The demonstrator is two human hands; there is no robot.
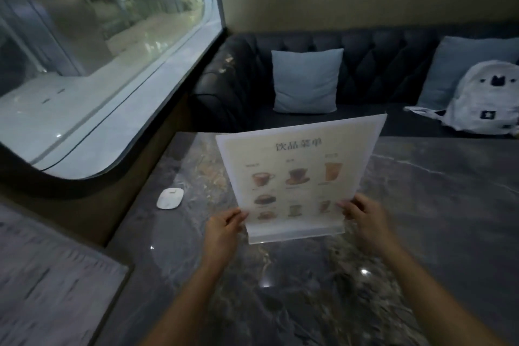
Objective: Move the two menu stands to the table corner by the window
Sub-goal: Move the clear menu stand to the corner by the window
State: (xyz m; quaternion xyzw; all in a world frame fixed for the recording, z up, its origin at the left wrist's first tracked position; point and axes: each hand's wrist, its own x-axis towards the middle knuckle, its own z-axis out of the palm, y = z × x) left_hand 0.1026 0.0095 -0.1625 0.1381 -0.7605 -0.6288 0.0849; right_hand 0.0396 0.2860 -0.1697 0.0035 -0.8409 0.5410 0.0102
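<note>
A clear acrylic menu stand (297, 174) with a drinks menu of cup pictures is upright over the dark marble table (435, 205). My left hand (224, 229) grips its lower left edge and my right hand (363, 215) grips its lower right edge. Its base sits at or just above the tabletop; I cannot tell which. The far left table corner (193, 140) by the window (98, 45) lies beyond the stand. Only one menu stand is in view.
A small white oval device (170, 198) lies on the table left of the stand. Behind the table runs a dark tufted sofa (379, 64) with a pale blue cushion (306, 81) and a white backpack (486, 98). A grey striped surface (50, 284) is at lower left.
</note>
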